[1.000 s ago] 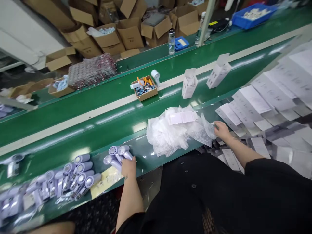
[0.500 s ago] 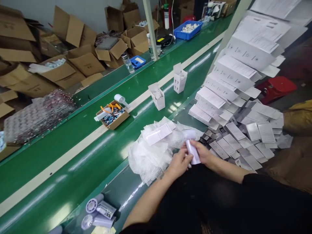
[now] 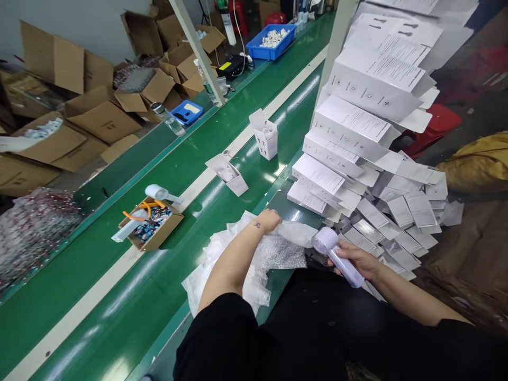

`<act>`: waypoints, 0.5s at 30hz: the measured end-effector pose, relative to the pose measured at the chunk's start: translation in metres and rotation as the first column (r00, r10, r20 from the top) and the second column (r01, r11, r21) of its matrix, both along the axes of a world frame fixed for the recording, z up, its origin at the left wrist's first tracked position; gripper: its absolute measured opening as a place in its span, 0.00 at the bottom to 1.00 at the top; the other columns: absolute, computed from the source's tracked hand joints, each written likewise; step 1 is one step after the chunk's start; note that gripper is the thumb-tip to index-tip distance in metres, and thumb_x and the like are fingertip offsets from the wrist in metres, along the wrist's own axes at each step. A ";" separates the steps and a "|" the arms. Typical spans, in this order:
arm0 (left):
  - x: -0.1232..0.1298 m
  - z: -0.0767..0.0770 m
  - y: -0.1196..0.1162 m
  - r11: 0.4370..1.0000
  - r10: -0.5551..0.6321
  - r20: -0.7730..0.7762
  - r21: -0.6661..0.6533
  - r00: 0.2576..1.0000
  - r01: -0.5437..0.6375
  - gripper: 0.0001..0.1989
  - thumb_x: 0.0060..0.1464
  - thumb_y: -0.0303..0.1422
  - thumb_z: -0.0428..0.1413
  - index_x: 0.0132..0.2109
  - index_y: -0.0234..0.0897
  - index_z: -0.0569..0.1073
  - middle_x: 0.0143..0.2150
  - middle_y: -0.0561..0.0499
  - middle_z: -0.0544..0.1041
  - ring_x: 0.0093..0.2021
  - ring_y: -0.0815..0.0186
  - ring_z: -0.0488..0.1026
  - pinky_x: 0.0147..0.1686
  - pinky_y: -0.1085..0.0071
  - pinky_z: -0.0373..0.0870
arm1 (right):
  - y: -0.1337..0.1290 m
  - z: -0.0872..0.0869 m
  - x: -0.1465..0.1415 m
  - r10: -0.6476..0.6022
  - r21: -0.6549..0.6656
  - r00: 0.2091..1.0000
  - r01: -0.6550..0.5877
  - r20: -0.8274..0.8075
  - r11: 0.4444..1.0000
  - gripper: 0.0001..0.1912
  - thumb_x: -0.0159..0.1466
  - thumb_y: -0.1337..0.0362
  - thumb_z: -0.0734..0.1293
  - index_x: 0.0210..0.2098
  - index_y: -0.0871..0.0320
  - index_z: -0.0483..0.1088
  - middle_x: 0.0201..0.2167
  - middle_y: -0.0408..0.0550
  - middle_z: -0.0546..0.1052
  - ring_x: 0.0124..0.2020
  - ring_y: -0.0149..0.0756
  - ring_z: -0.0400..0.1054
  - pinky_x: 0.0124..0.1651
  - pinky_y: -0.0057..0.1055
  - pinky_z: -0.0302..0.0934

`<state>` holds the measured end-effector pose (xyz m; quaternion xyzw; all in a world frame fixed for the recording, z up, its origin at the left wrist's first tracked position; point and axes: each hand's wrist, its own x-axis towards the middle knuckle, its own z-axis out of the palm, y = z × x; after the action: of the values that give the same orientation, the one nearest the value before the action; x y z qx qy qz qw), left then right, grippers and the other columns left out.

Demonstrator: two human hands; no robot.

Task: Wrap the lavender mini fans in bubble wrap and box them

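Just right of the pile of bubble bags, the lavender fan was tilted in the right hand, whose fingers were wrapped around its handle. The left hand was over the pile's far edge, fingers curled in beside one bubble bag; whether they pinched it, I could not tell. Beyond the pile stood two open white boxes, and farther right of it leaned stacked white cartons

Factory workshop, green belt, stacked white boxes, open cartons, blue bin, perhaps of parts
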<state>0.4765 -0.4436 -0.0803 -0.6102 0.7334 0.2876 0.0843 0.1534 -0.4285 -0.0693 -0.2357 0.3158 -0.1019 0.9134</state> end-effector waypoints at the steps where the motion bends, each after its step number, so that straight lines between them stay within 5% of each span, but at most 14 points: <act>1: -0.003 0.003 -0.001 0.999 0.043 0.003 -0.011 0.999 -0.042 0.07 0.50 0.26 0.54 0.33 0.40 0.77 0.38 0.45 0.78 0.46 0.58 0.71 0.45 0.66 0.62 | 0.000 0.000 -0.002 0.037 0.003 0.999 -0.037 0.026 0.999 0.23 0.55 0.66 0.70 0.48 0.56 0.60 0.36 0.47 0.73 0.35 0.38 0.73 0.28 0.32 0.70; 6: -0.034 0.046 0.014 0.934 0.321 -0.186 -0.100 0.929 -0.343 0.10 0.53 0.36 0.51 0.35 0.38 0.74 0.33 0.49 0.77 0.35 0.64 0.72 0.34 0.71 0.63 | -0.003 0.023 0.007 0.218 0.013 0.943 -0.228 0.253 0.973 0.34 0.51 0.66 0.72 0.53 0.56 0.54 0.37 0.50 0.74 0.35 0.40 0.74 0.29 0.32 0.70; 9: -0.061 0.072 0.043 0.840 0.461 -0.490 -0.027 0.739 -0.542 0.06 0.48 0.34 0.55 0.29 0.36 0.73 0.27 0.54 0.74 0.31 0.67 0.69 0.32 0.74 0.62 | 0.001 0.043 0.026 0.240 0.006 0.912 -0.257 0.333 0.966 0.34 0.52 0.66 0.72 0.54 0.57 0.54 0.37 0.51 0.75 0.33 0.39 0.74 0.28 0.31 0.70; 13: -0.082 0.082 0.096 0.826 0.484 -0.706 0.174 0.517 -0.536 0.04 0.41 0.26 0.54 0.22 0.33 0.71 0.21 0.56 0.70 0.26 0.71 0.66 0.28 0.76 0.59 | 0.016 0.051 0.046 0.207 -0.030 0.927 -0.208 0.311 0.978 0.26 0.54 0.66 0.70 0.50 0.59 0.58 0.34 0.50 0.75 0.33 0.39 0.74 0.27 0.31 0.71; 15: -0.081 0.079 0.122 0.773 0.572 -0.735 0.335 0.364 -0.538 0.03 0.39 0.26 0.55 0.21 0.33 0.70 0.18 0.56 0.68 0.22 0.73 0.63 0.24 0.76 0.57 | 0.024 0.050 0.048 0.246 -0.044 0.929 -0.243 0.275 0.969 0.23 0.54 0.66 0.70 0.48 0.61 0.61 0.33 0.50 0.75 0.33 0.39 0.74 0.27 0.31 0.71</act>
<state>0.3952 -0.3219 -0.0014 -0.6186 0.4332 0.5556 -0.3476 0.2011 -0.4041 -0.0195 -0.2606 0.1520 -0.0209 0.9532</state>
